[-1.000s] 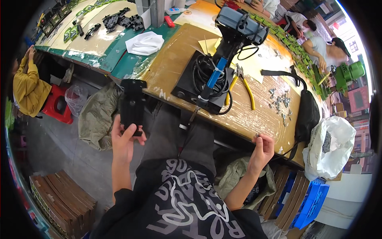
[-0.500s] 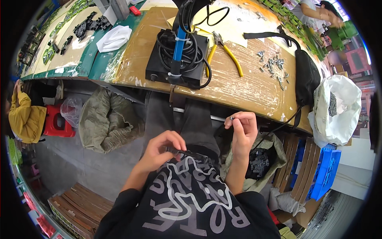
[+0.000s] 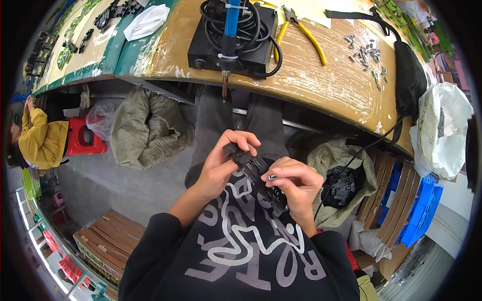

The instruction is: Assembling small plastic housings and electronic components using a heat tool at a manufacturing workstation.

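Observation:
Above my lap, my left hand (image 3: 227,159) is closed round one end of a long black plastic part (image 3: 252,165), which slants down to the right. My right hand (image 3: 295,184) pinches a small silvery metal pin (image 3: 272,177) between thumb and fingers, right at the black part's middle. Whether the pin touches the part, I cannot tell. Ahead, a blue-handled tool with a metal tip (image 3: 225,88) points down over the bench edge, in front of a black box (image 3: 201,52) wound with black cable.
On the brown bench (image 3: 331,90) lie yellow-handled cutters (image 3: 306,35), loose metal pins (image 3: 370,54) and a black pouch (image 3: 409,75). A sack of black parts (image 3: 341,188) stands at my right, beside a white bag (image 3: 444,130). A person in yellow (image 3: 45,138) sits far left.
My right hand has come down and left, bringing the metal pin to the black part. My left hand has lifted and turned the part so more of it shows. The view has shifted.

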Demonstrator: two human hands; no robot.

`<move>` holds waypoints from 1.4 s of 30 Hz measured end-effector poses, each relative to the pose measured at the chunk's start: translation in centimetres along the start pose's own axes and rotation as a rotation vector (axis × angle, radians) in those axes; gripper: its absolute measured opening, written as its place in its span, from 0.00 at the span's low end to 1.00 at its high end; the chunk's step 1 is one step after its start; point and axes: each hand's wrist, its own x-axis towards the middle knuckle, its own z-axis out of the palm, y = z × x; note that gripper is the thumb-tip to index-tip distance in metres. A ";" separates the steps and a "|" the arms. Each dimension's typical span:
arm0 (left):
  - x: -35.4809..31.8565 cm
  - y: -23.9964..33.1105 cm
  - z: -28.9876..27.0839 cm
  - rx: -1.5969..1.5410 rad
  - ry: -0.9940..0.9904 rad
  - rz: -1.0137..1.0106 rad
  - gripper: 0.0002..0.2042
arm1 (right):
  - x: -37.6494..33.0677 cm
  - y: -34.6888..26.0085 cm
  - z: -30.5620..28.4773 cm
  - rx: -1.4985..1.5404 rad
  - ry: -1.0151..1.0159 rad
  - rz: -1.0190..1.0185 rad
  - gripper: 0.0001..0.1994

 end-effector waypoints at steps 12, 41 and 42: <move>-1.1 -0.4 2.6 -0.245 0.251 -0.370 0.19 | -0.5 2.0 0.2 -0.311 0.082 -0.135 0.10; -1.0 1.0 2.1 -0.070 0.528 0.197 0.10 | 0.6 0.3 0.7 -0.272 0.226 -0.028 0.09; -0.9 1.0 2.2 -0.095 0.557 0.271 0.10 | 0.7 0.3 0.7 -0.279 0.192 0.019 0.08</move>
